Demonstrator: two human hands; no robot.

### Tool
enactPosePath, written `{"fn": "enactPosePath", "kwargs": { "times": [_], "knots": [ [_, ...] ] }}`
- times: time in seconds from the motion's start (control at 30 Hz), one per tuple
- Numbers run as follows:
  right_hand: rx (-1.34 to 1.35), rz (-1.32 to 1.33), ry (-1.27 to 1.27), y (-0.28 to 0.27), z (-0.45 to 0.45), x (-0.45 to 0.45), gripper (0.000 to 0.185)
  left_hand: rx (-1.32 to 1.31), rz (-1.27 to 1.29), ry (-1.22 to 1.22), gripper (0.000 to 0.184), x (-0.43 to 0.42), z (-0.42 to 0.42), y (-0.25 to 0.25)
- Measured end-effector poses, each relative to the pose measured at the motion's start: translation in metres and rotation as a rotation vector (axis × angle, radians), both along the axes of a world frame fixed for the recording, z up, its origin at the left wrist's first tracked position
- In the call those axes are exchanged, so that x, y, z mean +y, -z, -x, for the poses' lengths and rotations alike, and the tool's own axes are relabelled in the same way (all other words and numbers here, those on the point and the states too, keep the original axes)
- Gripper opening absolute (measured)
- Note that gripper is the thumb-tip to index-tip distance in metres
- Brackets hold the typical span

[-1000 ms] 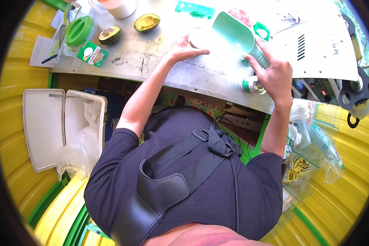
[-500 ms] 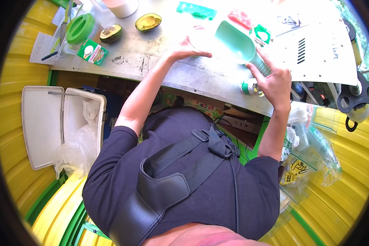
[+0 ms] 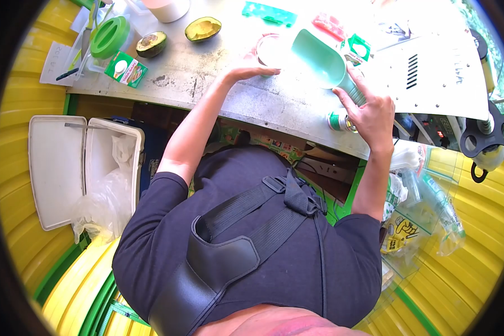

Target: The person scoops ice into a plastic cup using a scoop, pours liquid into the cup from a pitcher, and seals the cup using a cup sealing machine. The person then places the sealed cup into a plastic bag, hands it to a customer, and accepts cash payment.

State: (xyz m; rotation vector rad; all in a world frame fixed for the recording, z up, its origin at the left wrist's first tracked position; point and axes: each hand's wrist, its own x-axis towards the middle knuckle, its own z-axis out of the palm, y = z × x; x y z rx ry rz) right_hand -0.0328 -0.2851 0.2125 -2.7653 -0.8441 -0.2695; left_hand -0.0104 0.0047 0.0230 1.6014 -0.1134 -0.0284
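Held a mint-green scoop (image 3: 319,59) by its handle in the right hand (image 3: 371,112), at the worktop (image 3: 176,84), just right of a pale round container (image 3: 269,49), curved the left hand (image 3: 246,73) beside that container, could not tell through glare if clasped.

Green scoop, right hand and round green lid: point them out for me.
Green scoop (image 3: 322,60), head view: inside of its bowl.
Right hand (image 3: 373,116), head view: back of the hand.
Round green lid (image 3: 109,38), head view: its top.
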Motion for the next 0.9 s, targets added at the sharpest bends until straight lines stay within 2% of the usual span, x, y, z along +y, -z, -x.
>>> {"fn": "enactPosePath", "kwargs": {
  "times": [0.13,0.2,0.3,0.43,0.63,0.7,0.73,0.8,0.87,0.9],
  "knots": [
    [-0.086,-0.151,0.031,0.005,-0.002,-0.001,0.053,-0.096,-0.053,-0.018,0.099,-0.004,0.001,-0.004],
    [-0.038,-0.191,-0.007,0.006,0.0,0.001,0.054,-0.081,-0.211,-0.069,0.098,-0.007,0.003,-0.01],
    [-0.038,-0.062,-0.001,0.009,0.003,-0.001,0.054,-0.017,-0.152,-0.054,0.098,-0.008,0.004,-0.015],
    [-0.028,-0.173,0.037,0.011,0.005,0.001,0.053,-0.005,-0.163,-0.072,0.098,-0.008,0.006,-0.014],
    [-0.035,-0.135,0.034,0.017,0.005,0.002,0.055,-0.006,-0.174,-0.073,0.102,-0.006,0.008,-0.018],
    [-0.048,-0.193,0.005,0.019,0.006,0.005,0.055,0.044,-0.077,-0.038,0.114,-0.006,0.01,-0.016],
    [-0.061,-0.247,-0.019,0.019,0.006,0.007,0.056,0.044,-0.076,-0.043,0.114,-0.006,0.01,-0.008],
    [-0.022,-0.192,-0.022,0.015,0.009,0.008,0.055,0.044,-0.259,-0.178,0.112,-0.006,0.009,0.006],
    [0.013,-0.13,-0.028,0.009,0.008,0.007,0.054,0.088,-0.272,-0.188,0.112,0.0,0.017,0.011],
    [0.047,-0.273,0.035,0.005,0.005,0.005,0.053,0.132,-0.287,-0.193,0.112,0.004,0.023,0.009]
  ]
}}
